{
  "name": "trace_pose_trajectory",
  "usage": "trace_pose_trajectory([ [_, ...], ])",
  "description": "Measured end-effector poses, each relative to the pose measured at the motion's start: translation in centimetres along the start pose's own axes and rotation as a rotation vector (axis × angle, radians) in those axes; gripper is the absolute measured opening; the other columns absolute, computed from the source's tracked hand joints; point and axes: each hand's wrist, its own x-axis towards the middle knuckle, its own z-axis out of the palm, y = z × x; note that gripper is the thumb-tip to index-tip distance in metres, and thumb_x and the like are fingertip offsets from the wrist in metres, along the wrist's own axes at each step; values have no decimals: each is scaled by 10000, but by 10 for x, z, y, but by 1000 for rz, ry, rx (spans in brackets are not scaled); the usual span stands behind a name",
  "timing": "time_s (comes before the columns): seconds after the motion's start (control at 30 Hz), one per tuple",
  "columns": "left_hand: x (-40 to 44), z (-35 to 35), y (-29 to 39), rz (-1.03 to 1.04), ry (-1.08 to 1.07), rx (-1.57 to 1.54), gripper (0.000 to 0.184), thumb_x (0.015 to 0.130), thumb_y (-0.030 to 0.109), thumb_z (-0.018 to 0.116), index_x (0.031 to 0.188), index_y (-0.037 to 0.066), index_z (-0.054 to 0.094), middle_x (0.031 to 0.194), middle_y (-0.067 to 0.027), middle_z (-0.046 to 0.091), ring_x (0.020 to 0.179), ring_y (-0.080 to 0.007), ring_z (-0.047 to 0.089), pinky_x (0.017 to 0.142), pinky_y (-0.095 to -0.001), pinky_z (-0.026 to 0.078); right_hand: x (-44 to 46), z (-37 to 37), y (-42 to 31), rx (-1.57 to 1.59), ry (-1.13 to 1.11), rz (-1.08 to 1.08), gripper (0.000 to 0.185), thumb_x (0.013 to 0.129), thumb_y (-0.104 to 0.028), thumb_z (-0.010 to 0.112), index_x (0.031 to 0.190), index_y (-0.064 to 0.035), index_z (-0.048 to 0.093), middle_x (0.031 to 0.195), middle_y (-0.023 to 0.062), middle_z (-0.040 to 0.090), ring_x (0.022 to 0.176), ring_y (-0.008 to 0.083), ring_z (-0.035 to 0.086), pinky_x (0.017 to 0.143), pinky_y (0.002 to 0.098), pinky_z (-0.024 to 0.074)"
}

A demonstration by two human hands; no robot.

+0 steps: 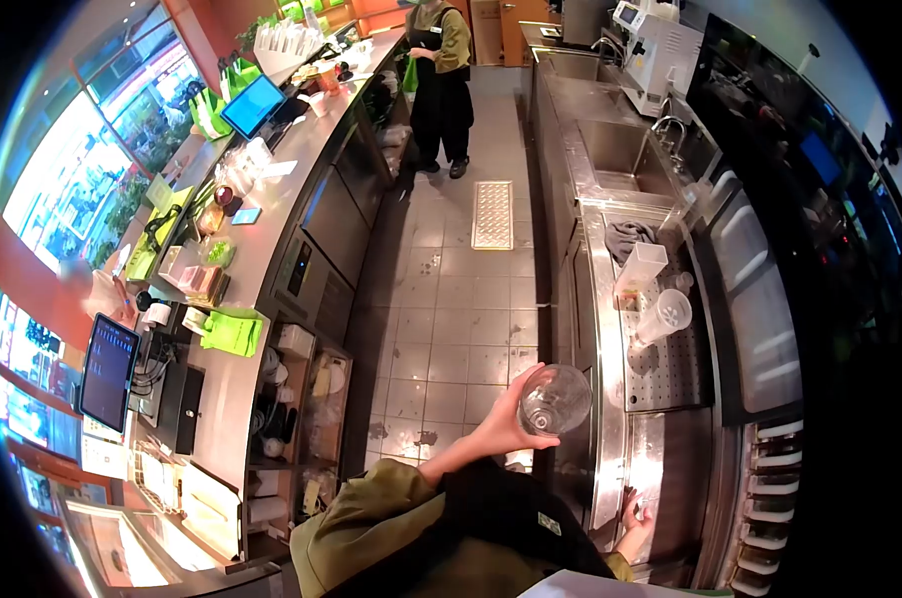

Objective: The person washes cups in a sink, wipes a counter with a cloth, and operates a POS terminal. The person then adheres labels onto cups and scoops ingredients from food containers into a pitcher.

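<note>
My left hand (509,419) is wrapped around a clear cup (556,399), held above the floor beside the right-hand steel counter. The cup is tilted so that its round mouth faces me, and I see no contents in it. Low on the right, my right hand (637,520) is at the steel counter (646,453), its fingers loosely bent and apart. I see nothing held in it, though part of the hand is hard to make out. Ahead of both hands, a clear square container (642,267) and a clear pitcher (664,317) stand on a perforated drain tray (670,384).
A dark cloth (629,239) lies behind the containers, and a sink (620,154) is farther along. On the left counter (234,379) are a screen (108,372), a tablet (253,107) and green bags (230,333). A person (439,80) stands down the aisle, past a floor grate (492,214).
</note>
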Motion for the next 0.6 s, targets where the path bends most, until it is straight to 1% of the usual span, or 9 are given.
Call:
trace_pose_trajectory([
  [0.13, 4, -6, -2, -16, 1, 92, 1032, 544, 171, 839, 1347, 36, 204, 1262, -149, 435, 1191, -251, 423, 1004, -349, 327, 17, 2, -25, 138, -10, 22, 742, 681, -92, 498, 1311, 124, 172, 1176, 293, 447, 975, 399, 547, 768, 483, 517],
  [0.17, 5, -7, 0, -18, 2, 117, 1030, 545, 177, 839, 1347, 39, 207, 1258, -150, 440, 1187, -253, 428, 1000, -350, 333, 15, 6, -34, 180, -23, 43, 767, 678, -104, 514, 1312, 130, 151, 1109, 284, 494, 923, 405, 574, 722, 489, 529],
  [0.23, 8, -12, 6, -39, 5, 148, 1023, 548, 184, 838, 1344, 41, 212, 1252, -150, 447, 1181, -254, 436, 993, -354, 343, 19, 24, -51, 316, 12, -20, 779, 666, -66, 534, 1343, 45, 166, 1234, 248, 364, 976, 425, 539, 701, 506, 530],
  [0.27, 10, -13, 7, -46, 4, 160, 1019, 549, 187, 837, 1343, 43, 215, 1248, -150, 450, 1178, -254, 441, 989, -355, 347, 19, 33, -62, 371, -91, -10, 793, 653, -20, 532, 1365, -20, 183, 1383, 214, 226, 1023, 442, 504, 696, 526, 526],
  [0.3, 12, -14, 4, -45, 17, 182, 1021, 537, 197, 843, 1337, 42, 228, 1241, -148, 458, 1174, -260, 445, 983, -363, 354, 16, 45, -72, 317, -61, 100, 688, 688, -63, 572, 1317, -9, 298, 1342, 214, 320, 1044, 423, 503, 733, 529, 511],
  [0.37, 13, -15, -5, -67, 28, 197, 1026, 525, 199, 848, 1333, 41, 235, 1246, -149, 453, 1173, -264, 444, 982, -366, 356, 18, 61, -98, 186, -153, 56, 642, 708, -86, 571, 1297, -6, 329, 1316, 214, 353, 1045, 412, 506, 745, 524, 507],
  [0.5, 6, -13, -6, -156, 47, 263, 1032, 507, 220, 853, 1324, 35, 250, 1239, -153, 451, 1156, -276, 454, 971, -378, 367, 35, 94, -135, -224, -468, -250, 555, 748, -133, 571, 1256, 0, 391, 1264, 214, 418, 1046, 390, 512, 771, 512, 499],
  [0.57, 1, -16, -19, -158, 25, 318, 1038, 505, 244, 857, 1321, 30, 253, 1230, -146, 453, 1139, -272, 457, 957, -385, 375, 56, 109, -143, -329, -634, -397, 516, 768, -156, 570, 1235, 3, 421, 1239, 213, 450, 1046, 379, 515, 784, 507, 495],
  [0.6, 0, -16, -15, -189, -2, 357, 1052, 501, 265, 861, 1319, 26, 245, 1230, -144, 431, 1138, -269, 441, 944, -387, 379, 55, 116, -136, -500, -616, -580, 357, 835, -215, 503, 1106, 16, 519, 1073, 194, 557, 976, 324, 550, 793, 428, 493],
])
